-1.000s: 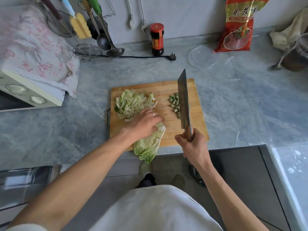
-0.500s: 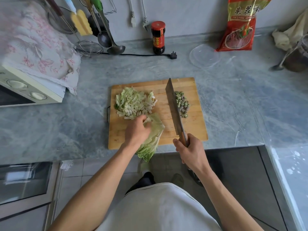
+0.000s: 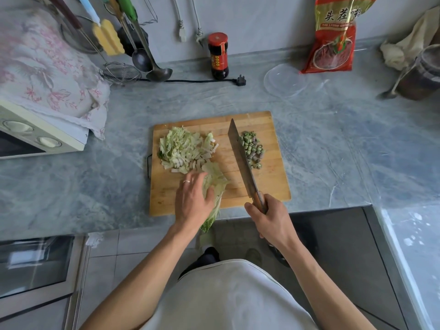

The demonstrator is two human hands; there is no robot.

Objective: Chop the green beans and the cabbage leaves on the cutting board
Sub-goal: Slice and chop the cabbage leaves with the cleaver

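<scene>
On the cutting board (image 3: 273, 184), the whole cabbage leaf (image 3: 215, 179) runs near-far, near tip overhanging the table (image 3: 333, 151). The left hand (image 3: 192, 198) presses it, fingers straight. The right hand (image 3: 273, 221) grips the cleaver (image 3: 240, 160), tip pointing far, beside the chopped green beans (image 3: 252, 147).

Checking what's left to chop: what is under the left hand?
The left hand rests on a whole pale green cabbage leaf lying on the wooden cutting board; the leaf's middle is covered.
</scene>
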